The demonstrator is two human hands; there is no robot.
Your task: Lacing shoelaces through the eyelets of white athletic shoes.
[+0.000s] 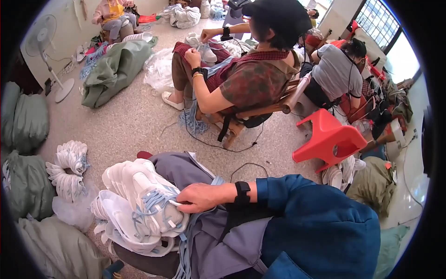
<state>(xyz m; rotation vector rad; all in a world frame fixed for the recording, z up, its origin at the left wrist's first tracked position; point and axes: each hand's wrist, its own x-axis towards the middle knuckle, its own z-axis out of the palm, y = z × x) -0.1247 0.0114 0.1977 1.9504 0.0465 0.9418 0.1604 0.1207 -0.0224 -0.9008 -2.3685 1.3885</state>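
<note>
- Fingers (185,200) of the right hand (201,197): drawn in narrow at the right edge of the pile, thumb side low. Tips meet a lace or shoe edge; cannot tell which is pinched. Poor purchase there could let a lace end slip.
- Left hand: out of view, state unknown. Cannot confirm any steadying of the pile.
- Pile (133,178): white shoes stacked on the person's lap, leaning on one another. Slide risk toward its left, where nothing visible props it; probable cause, a sharp pull or a shifted knee.
- Blue laces (155,199) atop the pile: crossed and close-set. Could twist or pass under a neighbour if tugged blind.
- Loose strands (184,255), hanging at the pile's near right side: likely to tangle together, or be trapped under the apron (209,235) if the lap moves.
- Wristband (242,192), right of the pile: might snag a strand if the arm sweeps low.
- Plastic bag (73,208) and shoe ring (68,168), on the floor left of the pile: a falling shoe could land there and mix in.
- Cable (248,164), on the floor beyond the pile to its right: foot-catch hazard on standing.
</note>
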